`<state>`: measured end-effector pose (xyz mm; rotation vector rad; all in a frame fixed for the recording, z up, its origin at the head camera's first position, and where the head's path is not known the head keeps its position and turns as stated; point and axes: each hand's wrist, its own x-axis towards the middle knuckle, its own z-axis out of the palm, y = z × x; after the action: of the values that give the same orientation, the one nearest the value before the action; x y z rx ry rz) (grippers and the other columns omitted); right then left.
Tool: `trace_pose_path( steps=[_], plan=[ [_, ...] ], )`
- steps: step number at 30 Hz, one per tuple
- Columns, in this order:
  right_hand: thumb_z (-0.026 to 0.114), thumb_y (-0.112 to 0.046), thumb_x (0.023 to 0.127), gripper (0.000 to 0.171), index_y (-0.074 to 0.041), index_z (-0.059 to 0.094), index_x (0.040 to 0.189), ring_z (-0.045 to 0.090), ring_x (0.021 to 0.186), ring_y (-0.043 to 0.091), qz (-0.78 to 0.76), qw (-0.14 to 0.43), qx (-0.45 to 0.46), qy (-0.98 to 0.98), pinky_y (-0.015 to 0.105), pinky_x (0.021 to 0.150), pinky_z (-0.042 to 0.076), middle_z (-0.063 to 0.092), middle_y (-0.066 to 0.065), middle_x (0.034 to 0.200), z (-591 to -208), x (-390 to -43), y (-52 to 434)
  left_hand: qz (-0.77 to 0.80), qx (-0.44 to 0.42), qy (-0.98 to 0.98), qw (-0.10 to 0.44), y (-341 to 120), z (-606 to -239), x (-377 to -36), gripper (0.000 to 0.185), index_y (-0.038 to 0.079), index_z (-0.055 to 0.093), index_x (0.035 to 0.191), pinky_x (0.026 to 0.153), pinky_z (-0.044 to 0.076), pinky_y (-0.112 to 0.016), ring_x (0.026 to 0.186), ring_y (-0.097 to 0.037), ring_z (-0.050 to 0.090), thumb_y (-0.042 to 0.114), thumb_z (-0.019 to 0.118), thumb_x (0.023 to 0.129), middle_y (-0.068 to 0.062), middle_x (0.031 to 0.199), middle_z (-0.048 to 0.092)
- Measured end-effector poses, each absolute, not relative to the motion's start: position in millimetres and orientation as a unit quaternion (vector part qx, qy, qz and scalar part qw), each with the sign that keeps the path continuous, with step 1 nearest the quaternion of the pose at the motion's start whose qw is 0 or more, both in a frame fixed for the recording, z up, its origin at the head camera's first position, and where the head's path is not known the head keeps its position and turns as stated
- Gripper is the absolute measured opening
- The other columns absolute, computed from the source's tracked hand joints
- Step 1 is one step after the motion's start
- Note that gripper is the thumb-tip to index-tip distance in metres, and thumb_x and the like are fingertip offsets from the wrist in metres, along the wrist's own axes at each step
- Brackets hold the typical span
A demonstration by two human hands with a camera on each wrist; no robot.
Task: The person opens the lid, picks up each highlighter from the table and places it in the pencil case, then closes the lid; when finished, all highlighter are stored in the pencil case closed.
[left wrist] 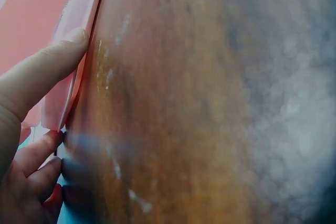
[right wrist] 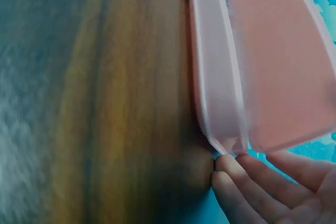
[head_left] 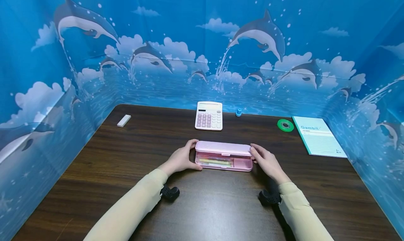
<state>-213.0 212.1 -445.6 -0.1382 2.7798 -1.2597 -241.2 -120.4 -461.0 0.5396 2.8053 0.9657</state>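
Observation:
A pink pencil case (head_left: 223,169) sits on the dark table with its lid (head_left: 223,148) partly raised. Pencils or pens (head_left: 216,162) show inside, along with a small compartment on the right. My left hand (head_left: 182,159) grips the left end, its thumb (left wrist: 52,69) against the front wall and its other fingers round the end and back. At the right end, my right hand (head_left: 266,162) holds the case, thumb by the lid's front corner and fingertips (right wrist: 226,163) touching the end; the right wrist view does not show that thumb.
Behind the case lies a white calculator (head_left: 209,116), with a small blue object (head_left: 238,112) beside it. A green tape roll (head_left: 285,125) and a notebook (head_left: 318,136) are at the back right. A white block, perhaps an eraser (head_left: 124,120), lies back left. Dolphin-print curtains surround the table.

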Motion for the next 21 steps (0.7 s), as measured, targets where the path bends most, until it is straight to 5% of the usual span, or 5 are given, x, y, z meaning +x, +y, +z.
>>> trace_pose_path(
  steps=[5, 21],
  plan=[
    [0.053, -0.056, 0.09, 0.075, -0.006, 0.04, 0.144, 0.047, 0.127, 0.036, -0.381, 0.065, -0.059, 0.92, 0.051, 0.102, 0.039, 0.045, 0.021, 0.142, -443.9, -210.8, 214.5, 0.308, 0.184, 0.93, 0.075, -121.1, -459.6, -240.3, 0.106, 0.018, 0.028, 0.148, 0.103, 0.039, -0.043, 0.127, -0.026, 0.048, 0.042, 0.087, 0.063, -0.008, 0.144, 0.046],
    [0.07, -0.049, 0.081, 0.092, 0.001, 0.03, 0.147, 0.046, 0.128, 0.036, -0.372, 0.103, -0.108, 0.916, 0.046, 0.099, 0.042, 0.039, 0.024, 0.145, -448.7, -215.1, 218.8, 0.281, 0.21, 0.931, 0.096, -124.5, -454.5, -242.9, 0.104, 0.017, 0.028, 0.15, 0.105, 0.037, -0.043, 0.128, -0.029, 0.047, 0.046, 0.083, 0.067, -0.013, 0.144, 0.045]
  ],
)
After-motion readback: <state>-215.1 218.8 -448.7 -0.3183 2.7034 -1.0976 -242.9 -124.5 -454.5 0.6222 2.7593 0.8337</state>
